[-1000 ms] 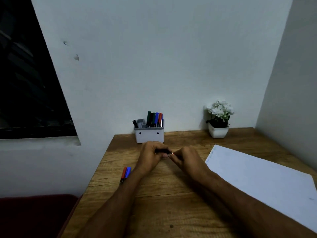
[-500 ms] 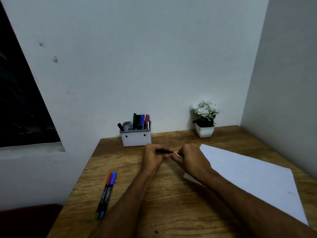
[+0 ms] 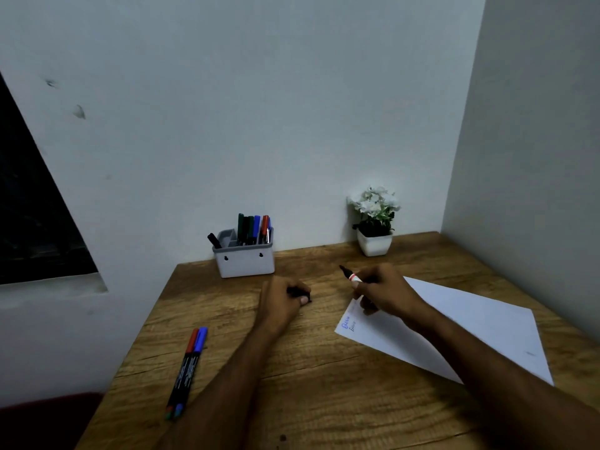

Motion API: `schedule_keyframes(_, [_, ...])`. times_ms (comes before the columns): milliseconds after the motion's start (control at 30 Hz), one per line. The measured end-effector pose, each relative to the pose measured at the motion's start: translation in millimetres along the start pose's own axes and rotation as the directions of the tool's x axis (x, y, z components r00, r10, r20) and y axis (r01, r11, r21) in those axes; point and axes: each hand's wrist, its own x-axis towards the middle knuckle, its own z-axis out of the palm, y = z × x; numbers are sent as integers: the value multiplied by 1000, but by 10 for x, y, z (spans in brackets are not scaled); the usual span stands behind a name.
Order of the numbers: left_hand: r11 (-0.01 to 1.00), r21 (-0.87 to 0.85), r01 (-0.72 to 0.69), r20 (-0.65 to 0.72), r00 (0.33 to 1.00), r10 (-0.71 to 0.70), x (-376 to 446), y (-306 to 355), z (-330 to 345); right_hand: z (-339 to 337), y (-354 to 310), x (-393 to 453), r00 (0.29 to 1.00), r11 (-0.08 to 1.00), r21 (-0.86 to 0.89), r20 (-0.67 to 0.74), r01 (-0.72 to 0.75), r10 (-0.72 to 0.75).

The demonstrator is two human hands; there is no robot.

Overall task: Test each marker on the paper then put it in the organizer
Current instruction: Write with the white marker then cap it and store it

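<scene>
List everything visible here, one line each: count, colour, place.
organizer: 1, grey-white, back of desk by wall
markers in organizer: about six; green, black, blue, red
markers on desk: 2, red cap and blue cap, front left
paper: 1, white, right, blue writing at its near corner
potted plant: 1, white flowers, back right
desk: 1, wooden
left hand: grips black cap
right hand: holds uncapped marker

Hands parted: left hand [image 3: 283,302] keeps cap [image 3: 299,292], right hand [image 3: 384,292] marker [image 3: 352,277].
</scene>
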Motion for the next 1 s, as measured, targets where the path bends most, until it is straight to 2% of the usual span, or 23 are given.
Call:
schedule_keyframes(100, [1000,9,-7,2,1000,7,-1,3,8,-73,28,-86,1000,974,227,3,-19,18])
schedule_keyframes(300, [1000,0,16,-61,998,-16,-48,73,33,-138,66,-170,999,885,465,18,31,-44])
schedule_keyframes(367, [1000,23,-13,-97,995,16,-95,136,40,-162,93,-171,999,817,576,27,20,-44])
schedule_keyframes(467, [993,27,-115,-26,993,116,-241,257,52,-210,160,-155,996,758,652,41,33,-79])
schedule_keyframes(567, [977,72,-203,142,971,191,-409,367,66,-213,215,-145,997,737,674,-8,62,-77])
schedule_keyframes(700, [978,86,-192,344,927,151,-535,417,132,-196,247,-162,995,768,634,-81,91,-51])
schedule_keyframes(833, [971,132,-200,397,908,133,-548,429,178,-209,312,-179,984,851,504,-161,149,-76])
schedule_keyframes(1000, [948,197,-249,434,889,144,-544,406,207,-212,370,-183,986,902,404,-119,156,-117])
